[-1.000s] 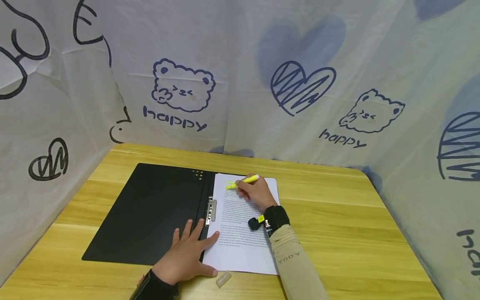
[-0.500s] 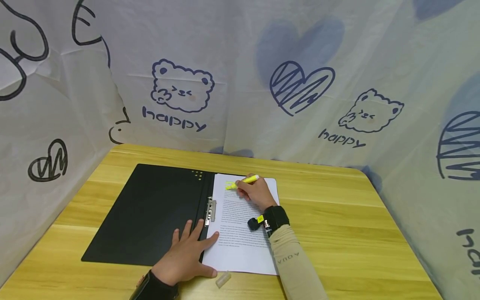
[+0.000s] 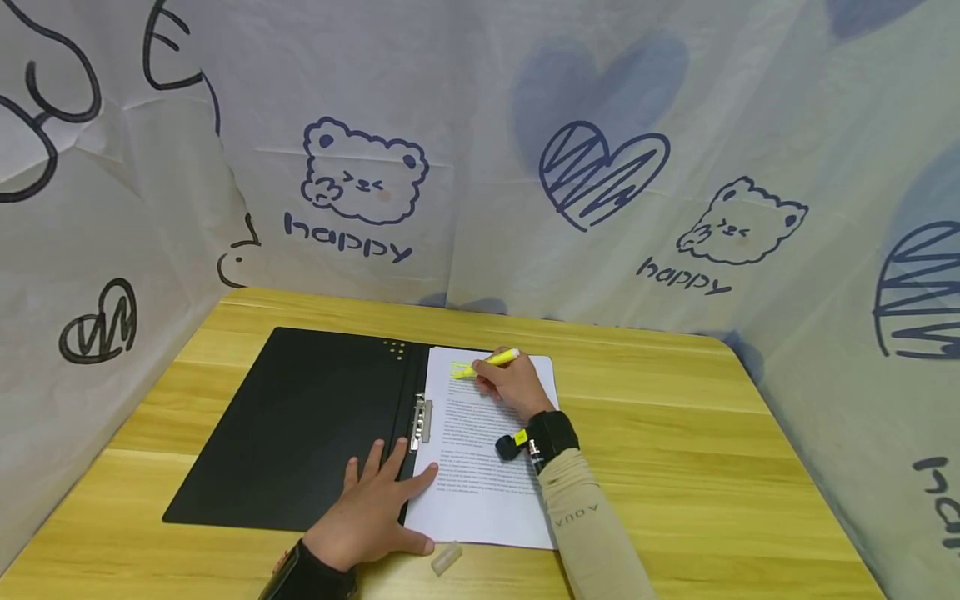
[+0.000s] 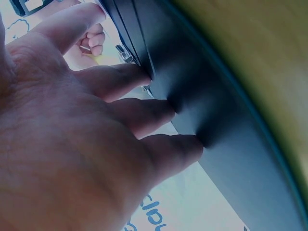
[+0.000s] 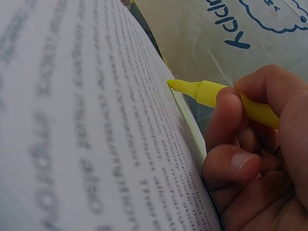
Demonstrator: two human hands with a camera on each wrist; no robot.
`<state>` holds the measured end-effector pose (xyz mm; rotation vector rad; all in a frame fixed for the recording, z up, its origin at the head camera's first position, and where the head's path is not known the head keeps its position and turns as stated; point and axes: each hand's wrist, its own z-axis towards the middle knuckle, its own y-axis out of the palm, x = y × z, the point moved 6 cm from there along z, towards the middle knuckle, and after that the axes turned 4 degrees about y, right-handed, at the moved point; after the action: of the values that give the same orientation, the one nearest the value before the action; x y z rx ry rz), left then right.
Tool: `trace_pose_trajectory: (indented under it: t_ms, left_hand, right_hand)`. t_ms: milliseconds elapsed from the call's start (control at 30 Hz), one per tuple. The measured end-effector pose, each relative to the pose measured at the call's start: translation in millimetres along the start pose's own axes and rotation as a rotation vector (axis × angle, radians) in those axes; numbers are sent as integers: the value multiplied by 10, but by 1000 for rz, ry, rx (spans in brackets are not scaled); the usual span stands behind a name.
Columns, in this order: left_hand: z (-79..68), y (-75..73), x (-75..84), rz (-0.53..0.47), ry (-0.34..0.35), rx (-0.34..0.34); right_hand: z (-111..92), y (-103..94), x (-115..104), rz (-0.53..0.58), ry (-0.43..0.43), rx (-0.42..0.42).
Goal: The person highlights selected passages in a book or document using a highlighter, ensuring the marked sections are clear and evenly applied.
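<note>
My right hand [image 3: 513, 387] pinches a yellow highlighter [image 5: 210, 93] between thumb and fingers. Its tip [image 5: 171, 83] is at the printed sheet [image 3: 487, 467], by the upper left lines of text, where yellow marks [image 3: 458, 365] show. The sheet lies on the right side of an open black folder [image 3: 300, 417], beside a metal clip [image 3: 422, 422]. With fingers spread, my left hand [image 3: 375, 508] rests across the folder's fold and the sheet's lower left edge. In the left wrist view, the fingertips [image 4: 166, 108] touch the black cover.
A clear pen cap [image 3: 447, 559] lies on the wooden table [image 3: 675, 467], just below the sheet's bottom edge and near my left thumb. White cloth [image 3: 480, 150] with bear and heart drawings hangs behind the table and along both sides.
Both hands, the folder and the cap keep nearly the same places. The highlighter shifts only very slightly at the upper left of the sheet.
</note>
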<state>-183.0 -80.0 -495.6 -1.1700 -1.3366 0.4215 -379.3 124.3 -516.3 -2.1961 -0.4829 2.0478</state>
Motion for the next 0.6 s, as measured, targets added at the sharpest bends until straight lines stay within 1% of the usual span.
trace_pose_trajectory:
  t_ms: [400, 600]
  left_hand:
    - [-4, -17, 9, -9, -1, -2]
    - [-6, -27, 13, -8, -4, -5]
  right_hand:
    - [-1, -14, -24, 11, -4, 8]
    - [12, -25, -6, 17, 16, 15]
